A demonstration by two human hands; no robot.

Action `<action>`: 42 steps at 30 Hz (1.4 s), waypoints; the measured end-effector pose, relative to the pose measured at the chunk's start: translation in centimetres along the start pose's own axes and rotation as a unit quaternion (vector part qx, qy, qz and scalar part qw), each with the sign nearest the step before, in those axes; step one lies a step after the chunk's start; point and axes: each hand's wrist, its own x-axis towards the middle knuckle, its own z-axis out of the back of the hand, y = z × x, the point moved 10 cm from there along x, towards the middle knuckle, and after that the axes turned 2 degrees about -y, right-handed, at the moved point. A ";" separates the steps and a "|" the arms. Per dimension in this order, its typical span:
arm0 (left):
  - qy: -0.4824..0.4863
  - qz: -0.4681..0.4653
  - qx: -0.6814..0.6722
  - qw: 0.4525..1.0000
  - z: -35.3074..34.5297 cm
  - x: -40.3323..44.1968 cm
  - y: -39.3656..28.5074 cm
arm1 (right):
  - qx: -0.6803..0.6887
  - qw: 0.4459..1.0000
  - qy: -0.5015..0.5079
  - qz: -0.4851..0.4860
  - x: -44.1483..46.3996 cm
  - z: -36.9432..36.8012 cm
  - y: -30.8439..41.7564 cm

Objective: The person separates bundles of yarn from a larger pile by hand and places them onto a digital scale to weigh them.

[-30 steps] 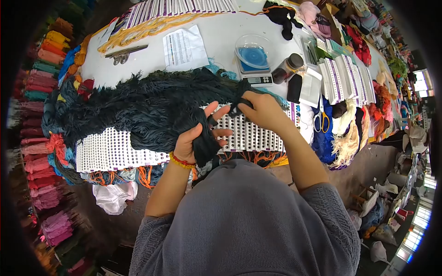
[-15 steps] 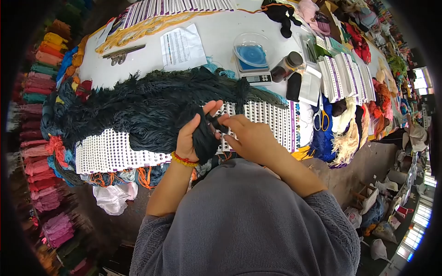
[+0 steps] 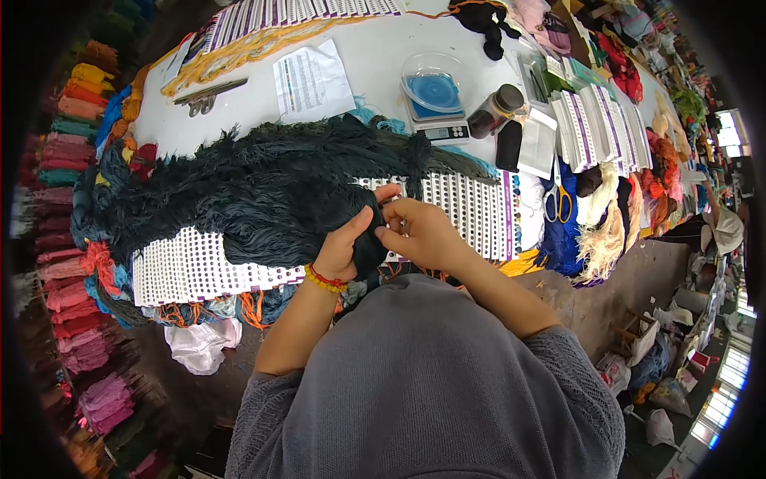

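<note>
Here we have the left hand (image 3: 339, 254) wrapped round dark yarn (image 3: 263, 188), seemingly steadying it for the right hand (image 3: 427, 235) bent close beside, its pinch unclear, while the yarn's bulk drapes over punched cards (image 3: 471, 219) on the table (image 3: 239, 108).

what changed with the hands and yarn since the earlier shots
The right hand left the tied part of the dark blue-green yarn, moving down and left to beside the left hand; its present grip is unclear. The left hand still holds yarn. The white digital scale and dark lidded jar stayed put.
</note>
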 end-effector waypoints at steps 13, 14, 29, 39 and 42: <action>-0.032 0.024 -0.008 0.999 2.4 0.2 1.0 | 0.054 0.998 -0.023 -0.018 0.1 0.0 -1.1; -0.013 0.026 -0.007 1.000 2.1 0.2 1.1 | 0.039 0.999 -0.020 -0.004 0.0 -0.2 -0.8; -0.115 -0.003 0.114 0.987 2.8 -0.2 0.1 | -0.007 0.998 -0.058 -0.012 -0.1 0.5 -1.4; -0.112 0.020 0.050 0.992 3.9 -0.4 0.3 | 0.240 0.965 -0.032 -0.102 -0.3 -1.4 -5.0; -0.133 -0.010 0.166 0.977 3.7 -0.5 -0.5 | 0.196 0.975 -0.016 -0.105 -0.3 -2.0 -5.2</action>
